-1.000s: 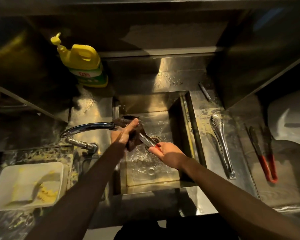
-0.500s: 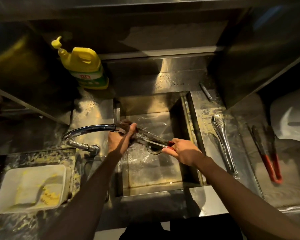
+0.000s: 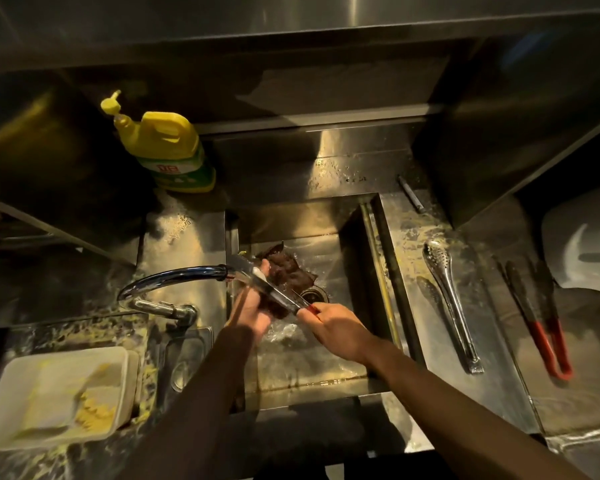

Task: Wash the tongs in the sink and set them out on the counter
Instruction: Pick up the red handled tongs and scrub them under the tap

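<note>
Head view: a square stainless sink (image 3: 291,216) sits at centre frame, its walls brushed metal and its floor wet and glinting. The round drain (image 3: 314,294) is partly hidden.

- The tongs (image 3: 274,291) are over the basin at centre. They have slim polished steel arms and a red grip end, and they slant from upper left to lower right.
- The right hand (image 3: 336,332) has its fingers pinching the red grip end.
- The left hand (image 3: 253,306) has its fingers curled round a dark cloth (image 3: 286,271), crumpled and sodden, held against the steel arms.
- A curved chrome faucet (image 3: 174,277) arches in from the left, its spout just beside the left hand.
- The steel table (image 3: 413,244) right of the sink is smeared and wet.
- On it lie long steel tongs (image 3: 447,299) with a perforated spoon tip.
- Farther right lie red-handled tongs (image 3: 541,320) with dark arms, well apart from the sink.
- A thin metal rod (image 3: 409,194) lies near the sink's upper right corner.
- A yellow plastic detergent bottle (image 3: 168,150) with a green label and a pump top stands upright at upper left.
- A white rectangular tray (image 3: 49,393) at lower left holds yellowish scraps.
</note>
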Tool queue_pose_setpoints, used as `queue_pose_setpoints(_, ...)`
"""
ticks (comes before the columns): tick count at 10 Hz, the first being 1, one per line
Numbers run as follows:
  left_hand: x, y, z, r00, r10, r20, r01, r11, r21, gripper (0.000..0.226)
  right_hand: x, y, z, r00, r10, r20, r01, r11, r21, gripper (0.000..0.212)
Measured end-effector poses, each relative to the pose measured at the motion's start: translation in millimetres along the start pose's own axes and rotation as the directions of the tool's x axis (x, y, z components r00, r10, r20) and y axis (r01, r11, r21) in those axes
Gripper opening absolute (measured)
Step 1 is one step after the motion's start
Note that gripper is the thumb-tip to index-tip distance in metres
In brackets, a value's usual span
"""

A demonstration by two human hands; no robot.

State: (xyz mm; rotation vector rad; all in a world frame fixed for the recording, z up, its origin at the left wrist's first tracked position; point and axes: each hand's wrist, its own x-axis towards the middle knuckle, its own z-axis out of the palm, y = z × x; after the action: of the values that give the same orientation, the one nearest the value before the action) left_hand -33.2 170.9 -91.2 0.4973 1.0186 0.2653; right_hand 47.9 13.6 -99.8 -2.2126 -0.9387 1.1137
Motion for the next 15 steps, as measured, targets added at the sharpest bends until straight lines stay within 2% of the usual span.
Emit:
queue_pose_setpoints(1,11.7,1.7,-9.0,0.986,0.145,-0.084,-0.125,0.97,0.21,0.016,-3.2,6.0,-12.4,0.999,-0.036,0.04,0.034,0.998,0.047,0.052)
queue_pose_setpoints(2,25.7,9.5,-18.4,0.93,0.278,-0.24,-0.195,0.928,0.317,0.016,-4.6,12.3,-25.2,0.998,0.012,0.065,-0.012,1.0,-0.006,0.055)
queue_pose_setpoints(3,29.0,21.7,-26.5,0.967,0.18,-0.18,-0.064,0.856,0.512,0.032,-7.6,21.4,-38.0,0.995,0.041,0.089,-0.038,0.999,-0.032,0.051)
queue_pose_setpoints(4,25.9,21.3,-26.2,0.965,0.196,-0.176,-0.082,0.859,0.505,0.016,-3.6,15.9,-47.4,0.998,0.049,0.037,-0.046,0.996,-0.074,0.051)
queue_pose_setpoints(5,20.4,16.0,-16.3,0.979,0.121,-0.161,-0.076,0.963,0.259,0.014,-3.0,1.8,-28.3,0.998,0.027,0.054,-0.028,1.0,0.006,0.049)
queue_pose_setpoints(6,24.5,29.0,-19.8,0.977,0.21,-0.036,-0.159,0.83,0.534,0.023,-6.4,9.0,-30.7,0.994,0.074,0.08,-0.079,0.995,0.061,0.046)
queue_pose_setpoints(7,18.8,43.1,-31.2,0.942,0.275,0.195,-0.318,0.532,0.785,0.021,-7.9,31.5,-63.3,0.997,0.067,0.039,-0.057,0.974,-0.217,0.046)
queue_pose_setpoints(8,18.3,47.4,-42.4,0.948,0.318,0.021,-0.281,0.806,0.521,0.023,-10.5,45.4,-66.4,0.992,0.095,-0.086,-0.105,0.988,-0.114,0.047)
queue_pose_setpoints(9,15.1,36.9,-29.5,0.98,0.15,0.131,-0.168,0.975,0.146,0.041,-5.9,35.9,-43.8,0.987,0.154,-0.04,-0.154,0.988,0.001,0.05)
queue_pose_setpoints(10,-0.9,19.8,-3.8,0.988,0.139,0.064,-0.143,0.988,0.053,0.025,-2.5,13.8,-8.9,0.985,0.16,0.061,-0.166,0.98,0.112,0.062)
queue_pose_setpoints(11,-10.9,15.2,7.7,0.999,0.051,0.019,-0.053,0.984,0.167,0.018,-4.6,8.9,8.2,0.99,0.137,0.038,-0.141,0.977,0.16,0.06)
queue_pose_setpoints(12,-2.8,18.3,-3.3,0.995,0.094,-0.036,-0.086,0.98,0.182,0.032,-2.2,15.8,-0.7,0.992,0.121,0.047,-0.125,0.986,0.11,0.06)
queue_pose_setpoints(13,-3.6,7.4,-3.1,0.992,0.067,-0.108,-0.06,0.996,0.068,0.051,7.5,13.7,-3.9,0.995,0.099,0.02,-0.099,0.995,0.011,0.064)
queue_pose_setpoints(14,-2.9,12.7,0.0,0.989,0.103,-0.106,-0.078,0.973,0.218,0.036,6.2,13.1,-1.4,0.996,0.084,0.029,-0.083,0.996,-0.016,0.063)
queue_pose_setpoints(15,3.2,26.2,-2.8,0.983,0.133,-0.125,-0.087,0.943,0.322,0.05,12.5,18.6,-30.1,0.999,0.036,0.007,-0.033,0.972,-0.235,0.065)
